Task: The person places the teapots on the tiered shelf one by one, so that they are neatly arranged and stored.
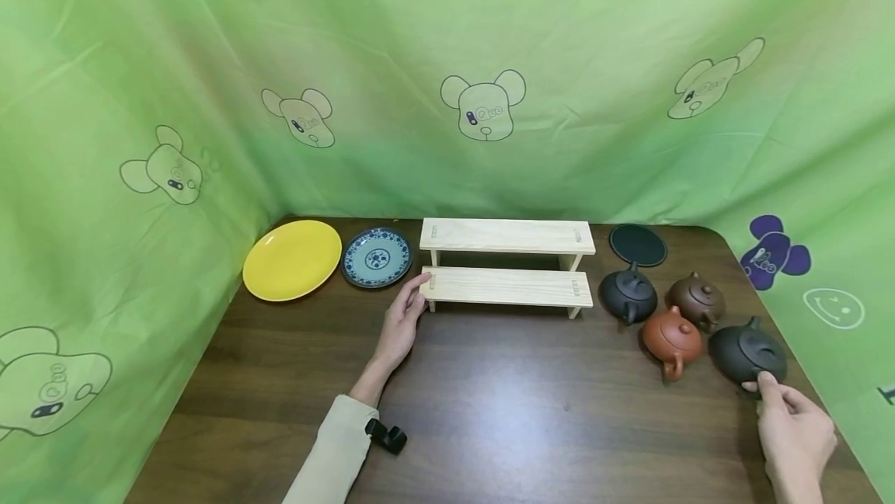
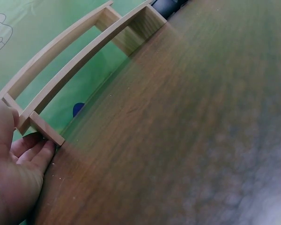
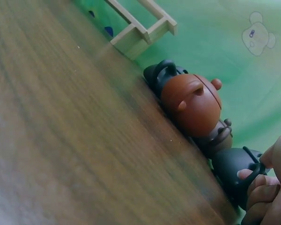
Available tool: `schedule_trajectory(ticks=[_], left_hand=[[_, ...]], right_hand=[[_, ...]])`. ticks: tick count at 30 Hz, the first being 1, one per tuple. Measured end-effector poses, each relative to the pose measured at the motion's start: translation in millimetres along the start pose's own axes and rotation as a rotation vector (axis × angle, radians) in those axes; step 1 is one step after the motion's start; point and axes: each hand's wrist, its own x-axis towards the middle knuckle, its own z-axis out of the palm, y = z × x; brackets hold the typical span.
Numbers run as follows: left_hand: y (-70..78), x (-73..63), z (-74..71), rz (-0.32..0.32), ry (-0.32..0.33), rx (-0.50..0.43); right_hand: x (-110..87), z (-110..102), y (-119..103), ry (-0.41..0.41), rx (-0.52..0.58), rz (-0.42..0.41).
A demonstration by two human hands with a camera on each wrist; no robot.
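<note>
A two-step wooden display rack [image 1: 506, 286] stands at the middle back. My left hand [image 1: 402, 327] holds the left end of its lower step, with the thumb [image 2: 4, 110] high and the fingers [image 2: 35, 152] against the outside of the leg. On the right, my right hand [image 1: 797, 430] pinches the handle of a dark grey teapot [image 1: 746, 350], which appears to rest on the table. Beside that teapot are a reddish-orange teapot [image 1: 673, 337], a brown teapot [image 1: 697, 298] and a smaller black teapot [image 1: 628, 294].
A yellow plate [image 1: 292, 259] and a blue patterned plate [image 1: 377, 257] lie left of the rack. A round dark mat [image 1: 638, 245] lies behind the teapots. Green cloth [image 1: 391, 38] hangs around the brown wooden table [image 1: 489, 411].
</note>
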Motion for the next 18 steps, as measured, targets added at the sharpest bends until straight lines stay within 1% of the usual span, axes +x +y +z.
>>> schedule_trajectory(ticks=[1,2,3,4,5,7,10,11,12,14,17,18], left_hand=[[0.7,-0.5,-0.2,-0.008,0.002,0.002],[-0.5,-0.1,-0.5,-0.03,0.004,0.003],[0.3,-0.4,-0.8,-0.034,0.003,0.0],[0.9,-0.3,-0.3,-0.031,0.002,0.001],[3.5,-1.5,-0.3,-0.01,-0.002,-0.005],[6.4,-2.5,0.1,0.004,0.002,-0.006],[9.8,-4.3,0.3,0.035,0.005,0.005],[12.3,-5.0,0.0,0.054,0.001,-0.005],[10.3,-4.3,0.2,0.04,0.004,-0.001],[7.7,-3.4,-0.2,0.037,-0.001,0.002],[2.4,-1.1,-1.2,0.008,-0.013,-0.021],[-0.9,0.1,-1.2,-0.018,-0.013,-0.018]], right_hand=[[0.4,0,-1,-0.016,0.047,0.029],[0.6,1,-2,-0.033,0.104,0.063],[0.9,1,-3,-0.049,0.169,0.095],[1.4,1,-3,-0.066,0.242,0.123],[1.7,1,-4,-0.084,0.318,0.151],[1.8,1,-4,-0.12,0.448,0.183],[1.8,1,-3,-0.175,0.532,0.157],[1.8,1,-3,-0.194,0.558,0.149],[2.0,0,-2,-0.21,0.578,0.14],[2.5,0,0,-0.243,0.619,0.123],[3.5,0,2,-0.293,0.691,0.097],[3.8,0,3,-0.308,0.712,0.089]])
